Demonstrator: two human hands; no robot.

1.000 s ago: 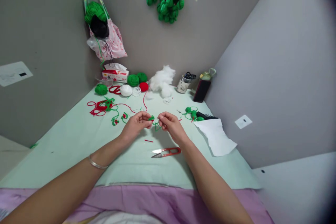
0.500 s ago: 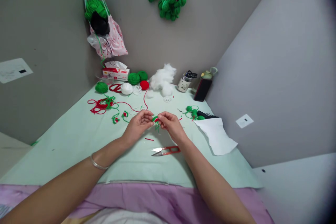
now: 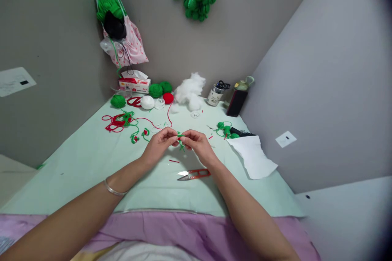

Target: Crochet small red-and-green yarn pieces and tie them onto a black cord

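Between my two hands is a small green and red crochet piece (image 3: 180, 136), with loose green yarn ends hanging below it. My left hand (image 3: 161, 142) pinches its left side between thumb and fingers. My right hand (image 3: 197, 143) pinches the other side, so much of the piece is covered. Below the hands, thread snips (image 3: 194, 174) with orange handles lie on the table, blades pointing left. A short red yarn scrap (image 3: 174, 161) rests just above them. Left of my left hand are two similar small crochet pieces, one of them a green and red curl (image 3: 145, 132).
Tangled red yarn (image 3: 116, 123) lies at the left. Along the back stand a tissue box (image 3: 134, 85), yarn balls, white stuffing (image 3: 190, 89), a cup (image 3: 214, 96) and a dark phone (image 3: 237, 103). White paper (image 3: 252, 157) lies at the right, near green balls (image 3: 226, 130).
My left fingers have closed in on the crochet piece and both hands are nearer together. The piece has turned, showing a green edge on top. The view has shifted slightly.
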